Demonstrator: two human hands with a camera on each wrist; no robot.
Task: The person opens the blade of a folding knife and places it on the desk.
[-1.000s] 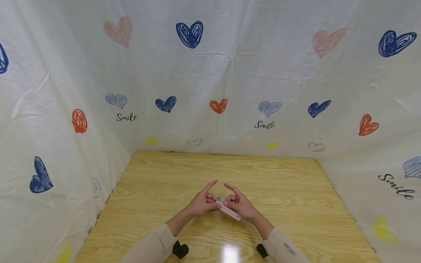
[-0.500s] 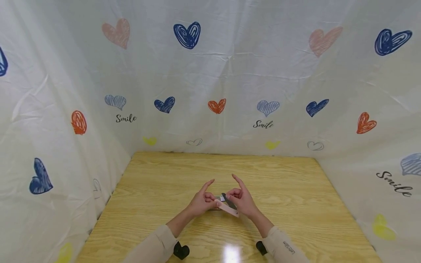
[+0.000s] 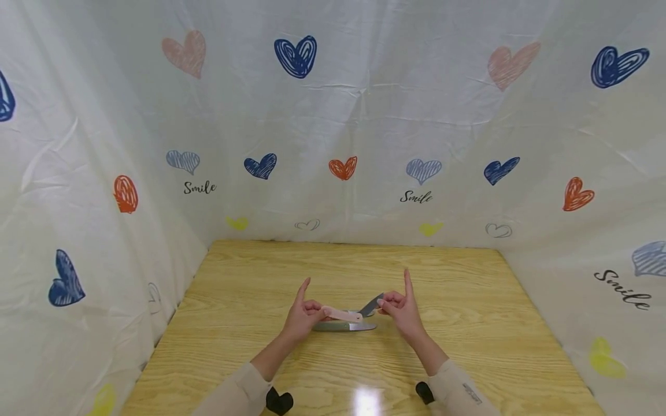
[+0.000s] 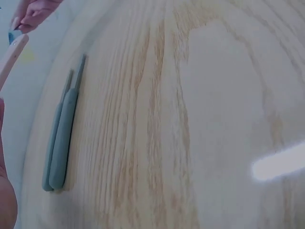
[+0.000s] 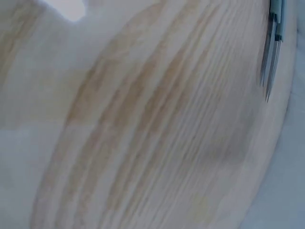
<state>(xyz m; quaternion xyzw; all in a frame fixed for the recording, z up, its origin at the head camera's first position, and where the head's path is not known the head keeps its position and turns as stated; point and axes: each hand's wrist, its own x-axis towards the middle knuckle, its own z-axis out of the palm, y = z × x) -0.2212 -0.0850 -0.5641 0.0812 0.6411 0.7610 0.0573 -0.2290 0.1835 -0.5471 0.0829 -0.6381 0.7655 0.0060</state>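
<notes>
My left hand [image 3: 299, 322] grips the pink handle [image 3: 340, 314] of a folding knife above the table. Its dark grey blade [image 3: 370, 306] swings out at a wide angle from the riveted end, and my right hand [image 3: 403, 312] pinches the blade toward its tip. Both index fingers point up and away. In the left wrist view, the pink handle [image 4: 12, 58] runs along the left edge and the right hand [image 4: 42, 13] shows at the top corner. The right wrist view shows neither hand.
Below the hands lie two green-handled knives side by side, the nearer knife [image 3: 333, 327] partly covering the farther knife [image 4: 52, 148]. Their silver blades [image 5: 271, 59] point right in the head view. The wood table [image 3: 250, 277] meets a heart-printed curtain [image 3: 343, 115] at its back and sides.
My hands have moved apart, the left one leftward and the right one rightward. The grey blade has swung out from the pink handle, and the green-handled knives have come into fuller view.
</notes>
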